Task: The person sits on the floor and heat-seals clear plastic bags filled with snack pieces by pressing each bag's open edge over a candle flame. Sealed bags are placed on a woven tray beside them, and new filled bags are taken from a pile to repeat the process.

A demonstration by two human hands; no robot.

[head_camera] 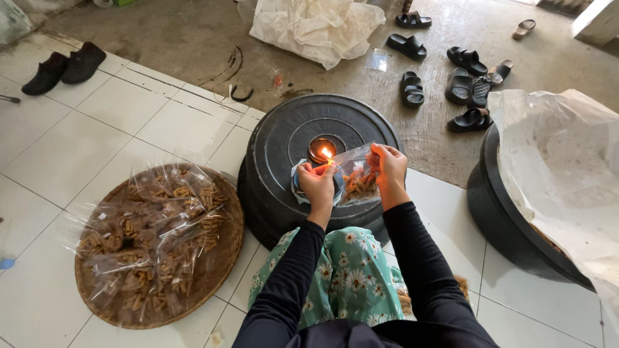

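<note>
Shoes (64, 66), a black pair, sit at the far left on the white tiled floor (122, 138). Nearer, a round woven tray (222, 254) lies on the tiles, heaped with clear sealed packets of brown snacks (151, 238). Just right of it stands an upturned black tub (284, 138), and on its flat base burns a small oil lamp (322, 150) with a yellow flame. The left hand (316, 183) is right beside that flame, its fingers pinched together on the near edge of a clear plastic bag of snacks (358, 180). The right hand (389, 166) holds the same bag from the other side, fingers closed on its upper corner, so the bag is stretched between both hands above the tub's base, its top edge at the flame. Both arms wear black sleeves, over a lap in green flowered cloth (345, 274). Beyond, on the bare concrete, lie crumpled white paper (316, 26) and several black sandals (461, 80). At the far right a second black tub (509, 219) stands lined with white paper.
</note>
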